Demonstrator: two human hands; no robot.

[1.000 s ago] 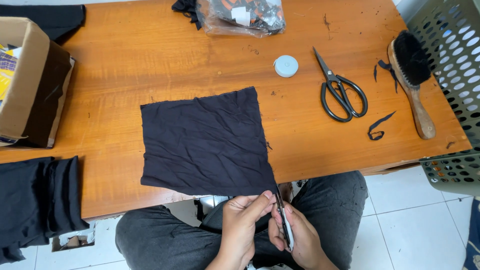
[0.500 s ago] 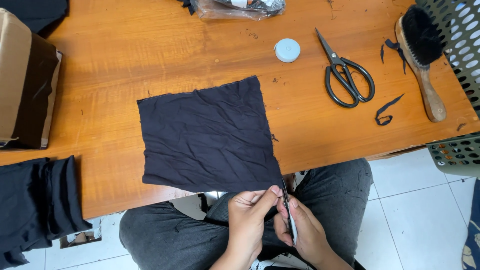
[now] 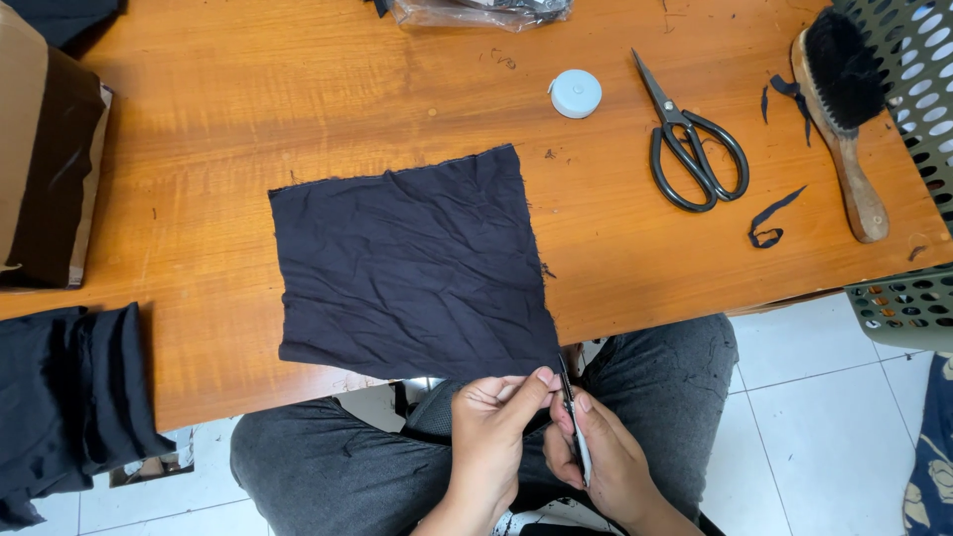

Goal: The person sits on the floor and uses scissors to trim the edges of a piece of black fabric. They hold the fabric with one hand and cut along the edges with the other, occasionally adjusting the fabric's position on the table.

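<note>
Lying on worktop (image 3: 248, 119): dark cloth (image 3: 412, 263), near corner being overhung.
Left hand (image 3: 491, 432): corner being pinched — fingers closed.
Right hand (image 3: 606, 462): thin blade tool (image 3: 574, 427) being gripped — beside corner.

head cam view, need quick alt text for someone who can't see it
Seated at an orange wooden table, a person pinches the near corner of a wrinkled black cloth square between the left hand and right hand, which holds a thin dark tool. Black scissors, a white round disc and a wooden brush lie beyond.
</note>
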